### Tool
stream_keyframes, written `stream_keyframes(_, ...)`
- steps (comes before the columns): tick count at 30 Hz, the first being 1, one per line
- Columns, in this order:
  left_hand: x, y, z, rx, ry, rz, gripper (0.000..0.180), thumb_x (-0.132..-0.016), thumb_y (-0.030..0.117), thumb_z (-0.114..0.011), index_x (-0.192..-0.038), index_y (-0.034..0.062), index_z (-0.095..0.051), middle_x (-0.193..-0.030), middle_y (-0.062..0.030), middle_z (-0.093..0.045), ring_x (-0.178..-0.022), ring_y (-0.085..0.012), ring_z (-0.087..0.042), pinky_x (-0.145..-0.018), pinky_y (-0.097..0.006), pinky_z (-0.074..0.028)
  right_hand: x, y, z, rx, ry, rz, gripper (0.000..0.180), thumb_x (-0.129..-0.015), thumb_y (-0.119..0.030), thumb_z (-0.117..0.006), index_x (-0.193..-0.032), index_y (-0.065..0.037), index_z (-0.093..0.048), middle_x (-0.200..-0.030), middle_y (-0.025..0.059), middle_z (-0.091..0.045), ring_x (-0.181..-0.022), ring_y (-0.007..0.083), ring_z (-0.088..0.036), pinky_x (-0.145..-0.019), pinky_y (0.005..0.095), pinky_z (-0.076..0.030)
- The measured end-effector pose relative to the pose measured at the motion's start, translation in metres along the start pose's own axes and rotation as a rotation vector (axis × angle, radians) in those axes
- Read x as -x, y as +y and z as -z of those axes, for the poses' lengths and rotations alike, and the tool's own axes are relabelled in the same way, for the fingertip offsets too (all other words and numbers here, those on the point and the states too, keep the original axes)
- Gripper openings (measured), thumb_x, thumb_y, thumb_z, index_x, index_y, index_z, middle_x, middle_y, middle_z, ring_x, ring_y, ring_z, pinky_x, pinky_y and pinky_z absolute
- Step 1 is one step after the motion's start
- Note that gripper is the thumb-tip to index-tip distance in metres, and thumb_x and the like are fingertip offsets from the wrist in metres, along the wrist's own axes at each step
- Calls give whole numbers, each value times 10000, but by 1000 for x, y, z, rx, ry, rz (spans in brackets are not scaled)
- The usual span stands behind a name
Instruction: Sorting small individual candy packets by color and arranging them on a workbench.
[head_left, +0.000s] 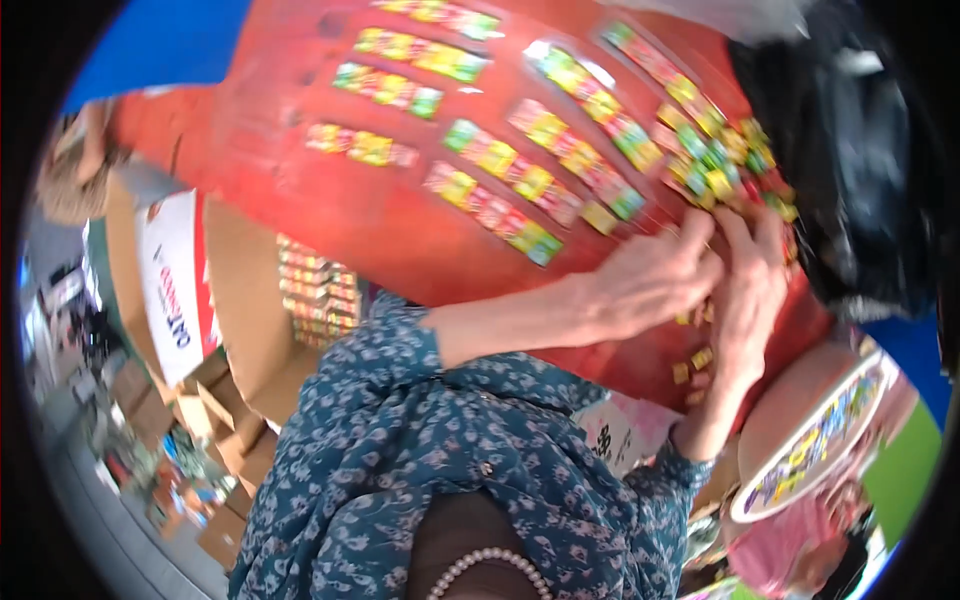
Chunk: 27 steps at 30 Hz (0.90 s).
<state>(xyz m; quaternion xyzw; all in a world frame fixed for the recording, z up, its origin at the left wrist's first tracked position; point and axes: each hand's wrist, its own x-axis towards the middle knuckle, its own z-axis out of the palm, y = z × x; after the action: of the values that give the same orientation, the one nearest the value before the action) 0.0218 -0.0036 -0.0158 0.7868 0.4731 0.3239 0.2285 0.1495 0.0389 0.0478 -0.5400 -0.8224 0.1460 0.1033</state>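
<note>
My left hand (655,278) reaches across the red table with its fingers curled together. Whatever it pinches is hidden behind the fingers. Close beside it, my right hand (752,295) has its fingers bent down at the near edge of a pile of small wrapped sweets (715,165) in yellow, green and red. The fingertips are partly hidden and blurred, so what they grip does not show. A single yellow sweet (599,218) lies just beyond my left hand. Several clear-wrapped strips of sweets (495,212) lie in slanting rows to the left of the pile.
The red tabletop (270,170) spreads ahead. A black plastic bag (860,170) stands at right. Loose sweets (683,373) lie near the edge. An open carton (250,310) holding packed strips stands at left. A round tub (815,435) of sweets sits lower right, near another person (790,540).
</note>
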Motion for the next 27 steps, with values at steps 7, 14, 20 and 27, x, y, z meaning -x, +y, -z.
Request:
stream_keyframes(7,10,8,20,5,-16,-24,312,-785,36,-627,-1059,-59,-512,-982,-205,-459,-666,-259,-617,-541,-331,-544,6,-7,0,-121,56,12,188,-861,42,-647,-1043,12,-681,-1044,151,-608,-928,309,-620,-813,382,-498)
stream_keyframes(14,66,-1,95,273,348,346,248,-799,-39,-699,-1015,19,-593,-1024,-149,-512,-766,-261,-618,-621,-309,-535,-23,-58,2,-332,44,80,187,-768,41,-731,-940,-28,-710,-965,85,-602,-858,194,-598,-703,321,-478)
stream_keyframes(20,129,-44,187,192,539,711,248,-817,-75,-706,-1035,16,-629,-1012,-47,-556,-663,-46,-582,-495,-197,-474,-79,-123,-24,-370,-79,429,141,-797,25,-708,-931,-1,-671,-931,118,-572,-788,261,-615,-661,364,-485)
stream_keyframes(27,143,-71,230,231,768,829,225,-795,-68,-722,-1006,-47,-648,-881,-43,-524,-583,-66,-563,-513,-228,-441,-113,-145,-58,-134,-95,727,180,-712,-41,-707,-881,-57,-645,-998,99,-592,-910,298,-611,-733,413,-514)
